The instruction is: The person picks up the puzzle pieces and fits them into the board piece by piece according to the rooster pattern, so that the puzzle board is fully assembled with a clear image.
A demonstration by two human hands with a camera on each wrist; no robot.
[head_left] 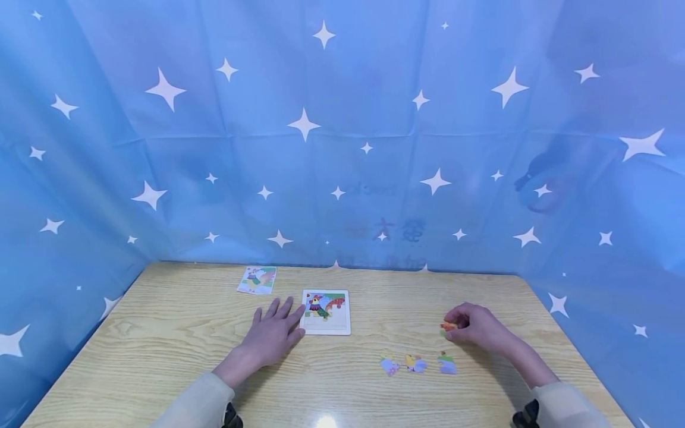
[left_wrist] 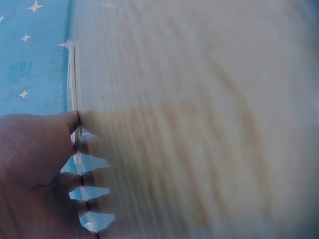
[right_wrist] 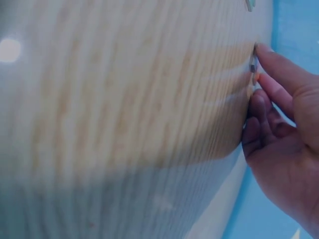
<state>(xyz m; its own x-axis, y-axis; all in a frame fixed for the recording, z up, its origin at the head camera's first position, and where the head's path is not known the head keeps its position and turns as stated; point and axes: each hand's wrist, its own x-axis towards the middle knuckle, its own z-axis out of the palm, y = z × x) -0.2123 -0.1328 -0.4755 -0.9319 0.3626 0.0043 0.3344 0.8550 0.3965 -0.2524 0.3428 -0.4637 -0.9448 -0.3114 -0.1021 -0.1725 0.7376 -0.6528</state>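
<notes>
A white puzzle tray (head_left: 326, 326) with a partly built colourful picture lies at the middle of the wooden table (head_left: 160, 356). My left hand (head_left: 273, 336) lies flat beside it with straight fingers, the fingertips touching the tray's left edge (left_wrist: 75, 129). My right hand (head_left: 473, 326) is curled and pinches an orange puzzle piece (head_left: 447, 326) at the table's right; in the right wrist view the fingers (right_wrist: 271, 74) hold that piece (right_wrist: 254, 74) against the wood. Three loose pieces (head_left: 414, 363) lie in a row in front, between the hands.
A small picture card (head_left: 257, 279) lies at the back left of the table. Blue star-patterned cloth (head_left: 342, 131) walls in the table at the back and both sides. The near edge of the table is by my sleeves.
</notes>
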